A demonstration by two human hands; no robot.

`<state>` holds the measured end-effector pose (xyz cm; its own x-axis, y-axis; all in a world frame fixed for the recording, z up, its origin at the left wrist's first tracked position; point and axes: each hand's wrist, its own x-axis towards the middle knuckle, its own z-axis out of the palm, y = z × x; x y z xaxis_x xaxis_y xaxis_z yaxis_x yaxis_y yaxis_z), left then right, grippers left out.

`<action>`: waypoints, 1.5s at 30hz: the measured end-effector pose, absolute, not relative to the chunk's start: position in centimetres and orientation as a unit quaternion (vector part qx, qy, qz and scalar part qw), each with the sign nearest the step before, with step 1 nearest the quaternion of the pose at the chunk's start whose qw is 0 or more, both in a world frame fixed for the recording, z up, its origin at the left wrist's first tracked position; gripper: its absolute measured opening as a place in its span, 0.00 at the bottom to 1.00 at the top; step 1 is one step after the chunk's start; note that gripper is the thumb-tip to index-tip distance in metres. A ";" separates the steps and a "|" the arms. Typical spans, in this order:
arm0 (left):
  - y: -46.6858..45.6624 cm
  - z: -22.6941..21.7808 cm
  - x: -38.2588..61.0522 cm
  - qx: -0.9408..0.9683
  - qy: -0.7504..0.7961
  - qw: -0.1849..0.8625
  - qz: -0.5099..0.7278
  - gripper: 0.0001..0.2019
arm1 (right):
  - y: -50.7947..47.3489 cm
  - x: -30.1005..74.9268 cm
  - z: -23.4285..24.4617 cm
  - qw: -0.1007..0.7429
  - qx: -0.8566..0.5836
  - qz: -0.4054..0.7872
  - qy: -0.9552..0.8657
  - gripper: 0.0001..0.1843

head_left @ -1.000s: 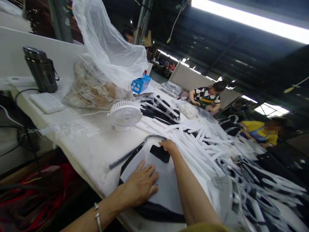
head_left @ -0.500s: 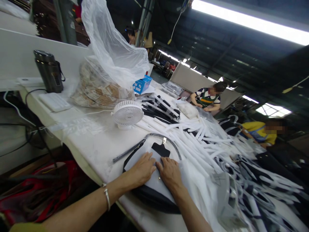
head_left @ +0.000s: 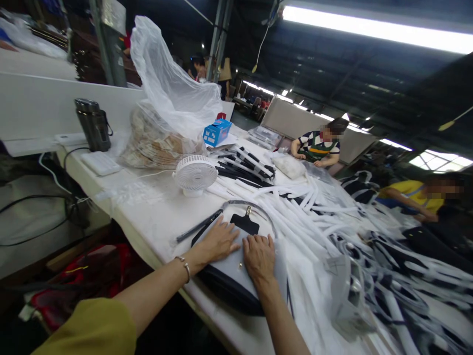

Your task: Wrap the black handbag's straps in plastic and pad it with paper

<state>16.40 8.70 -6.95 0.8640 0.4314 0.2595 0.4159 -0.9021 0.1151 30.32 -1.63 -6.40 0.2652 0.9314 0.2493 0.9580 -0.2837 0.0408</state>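
A flat grey-white bag panel (head_left: 231, 268) with a dark rim lies at the near edge of the white table (head_left: 155, 222). My left hand (head_left: 218, 241) lies flat on its left part, fingers stretched out. My right hand (head_left: 259, 256) presses flat beside it, fingers spread. Just beyond my fingertips sits a black tab with a metal clip (head_left: 245, 223). A curved grey strap (head_left: 254, 209) arcs round the far end of the panel.
A small white fan (head_left: 195, 175), a dark rod (head_left: 197, 227), a plastic bag of tags (head_left: 162, 133), a blue box (head_left: 217, 131) and a dark flask (head_left: 93, 124) stand further back. A heap of white and black straps (head_left: 314, 217) fills the right. Two people work across the table.
My right hand drew back from the black tab and settled flat next to my left hand. The left hand slid forward a little. The camera swung slightly left.
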 end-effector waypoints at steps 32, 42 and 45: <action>9.5 -9.0 17.5 0.966 0.137 0.098 0.198 0.13 | 2.1 35.4 -9.6 0.244 -0.835 0.001 -0.494 0.30; 9.5 -9.0 17.2 0.963 0.140 0.091 0.211 0.15 | 7.2 36.8 -9.4 0.385 -0.808 0.138 -0.425 0.27; 9.6 -9.2 17.3 0.963 0.139 0.095 0.211 0.15 | 6.2 36.5 -8.3 0.397 -0.781 0.176 -0.449 0.24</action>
<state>17.32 9.57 -9.19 0.8721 0.3079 0.3804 0.2274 -0.9432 0.2423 36.49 6.20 -8.32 0.5355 0.8407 0.0811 0.5615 -0.2826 -0.7777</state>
